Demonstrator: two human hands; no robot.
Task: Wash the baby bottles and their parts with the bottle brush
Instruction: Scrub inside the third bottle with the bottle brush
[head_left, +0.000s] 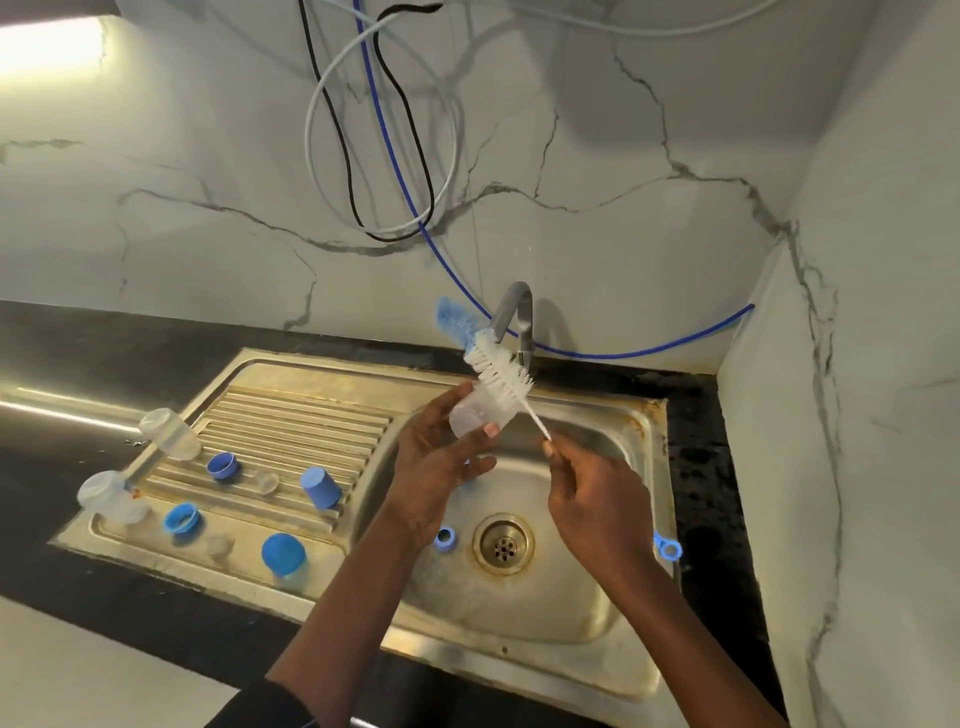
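My left hand (441, 462) grips a clear baby bottle (470, 415) over the sink basin (597, 447). My right hand (597, 499) pinches the thin white stem of the bottle brush (501, 371). The brush's white bristles with a blue sponge tip stick up outside the bottle, just under the tap (514, 317). On the draining board (291, 421) lie two more clear bottles (169, 434) (106, 496), blue rings (223, 465) (182, 518), blue caps (320, 487) (283, 553) and clear teats (267, 482). A blue ring (445, 538) lies in the basin near the drain (503, 544).
A blue loop-shaped part (668, 546) rests on the sink's right rim. Dark countertop (711, 467) surrounds the sink, with marble walls behind and to the right. Cables and a blue hose (395, 171) hang above the tap.
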